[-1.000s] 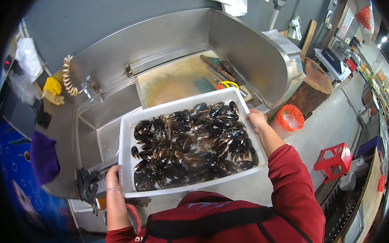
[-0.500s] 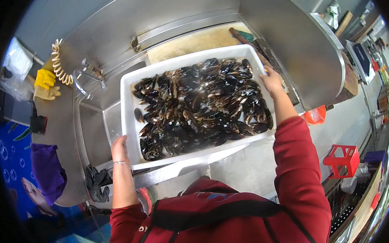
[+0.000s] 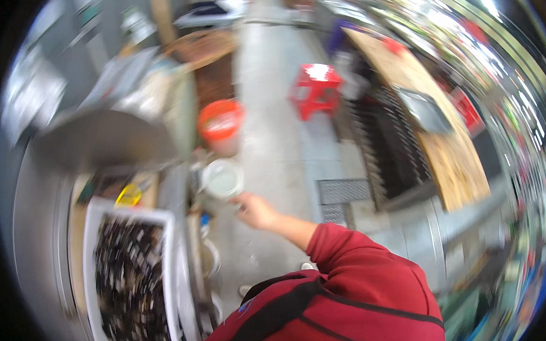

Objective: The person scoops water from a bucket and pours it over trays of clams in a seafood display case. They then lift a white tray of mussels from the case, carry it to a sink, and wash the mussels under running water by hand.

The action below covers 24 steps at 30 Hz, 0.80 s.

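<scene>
The white plastic tub (image 3: 90, 256) full of dark mussels (image 3: 133, 274) now lies at the lower left, in the steel sink (image 3: 31, 219). My right hand (image 3: 255, 211) is off the tub, with the arm stretched forward over the floor. Its fingertips overlap the near edge of a round white container (image 3: 222, 179); whether they touch it I cannot tell. Motion blur smears the fingers. My left hand is not clearly visible; the tub's near end runs out of the picture. Beyond the tub's far end is a small yellow object (image 3: 129, 195).
An orange-red bucket (image 3: 220, 121) stands past the white container. Farther off is a red plastic stool (image 3: 316, 89). At right, a wooden-topped counter (image 3: 439, 130) stands above dark crates (image 3: 398, 143). A floor grate (image 3: 344, 191) lies in front of it.
The view has swung to the right, toward the aisle. My right hand has let go of the tub and reached out beside the white container. My left hand has left clear sight.
</scene>
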Motion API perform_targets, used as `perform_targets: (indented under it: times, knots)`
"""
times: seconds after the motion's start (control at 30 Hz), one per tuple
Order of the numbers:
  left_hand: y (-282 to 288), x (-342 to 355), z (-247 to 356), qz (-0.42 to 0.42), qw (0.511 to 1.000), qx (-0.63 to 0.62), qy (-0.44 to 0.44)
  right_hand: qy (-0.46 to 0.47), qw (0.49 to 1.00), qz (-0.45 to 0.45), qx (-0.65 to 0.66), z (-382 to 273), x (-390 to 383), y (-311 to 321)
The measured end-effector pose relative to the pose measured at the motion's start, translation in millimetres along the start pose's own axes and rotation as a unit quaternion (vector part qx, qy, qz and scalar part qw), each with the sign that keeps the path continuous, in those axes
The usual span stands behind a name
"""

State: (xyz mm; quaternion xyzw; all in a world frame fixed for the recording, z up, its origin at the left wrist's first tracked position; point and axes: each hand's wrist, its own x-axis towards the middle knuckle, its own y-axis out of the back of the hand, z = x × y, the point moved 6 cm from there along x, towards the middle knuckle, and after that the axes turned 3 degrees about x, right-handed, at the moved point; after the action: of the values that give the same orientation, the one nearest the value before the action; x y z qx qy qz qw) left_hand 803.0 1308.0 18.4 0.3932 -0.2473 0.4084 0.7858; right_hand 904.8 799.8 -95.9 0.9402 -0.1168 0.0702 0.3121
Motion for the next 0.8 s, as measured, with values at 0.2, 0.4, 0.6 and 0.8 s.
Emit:
perform_targets:
  times: [0.2, 0.4, 0.6, 0.8]
  knots:
    - [-300.5, -0.5, 44.7, -0.233, 0.900, -0.032, -0.367, -0.123, 0.989, 0.077, -0.027, 91.1, -90.4, 138.4]
    - [-365.7, -230.1, 373.8, -0.681, 0.647, -0.341, -0.043, -0.384, 0.857, 0.333, 0.083, 205.3, -310.5, 242.5]
    - [-379.7, -414.5, 558.9, -0.846, 0.428, -0.305, -0.093, -0.438, 0.638, 0.582, 0.249, 231.4, -505.1, 230.6]
    - [-433.5, -545.3, 719.9, -0.881, 0.359, -0.307, 0.042, -0.485, 0.466, 0.685, 0.280, 211.3, -578.8, 208.9]
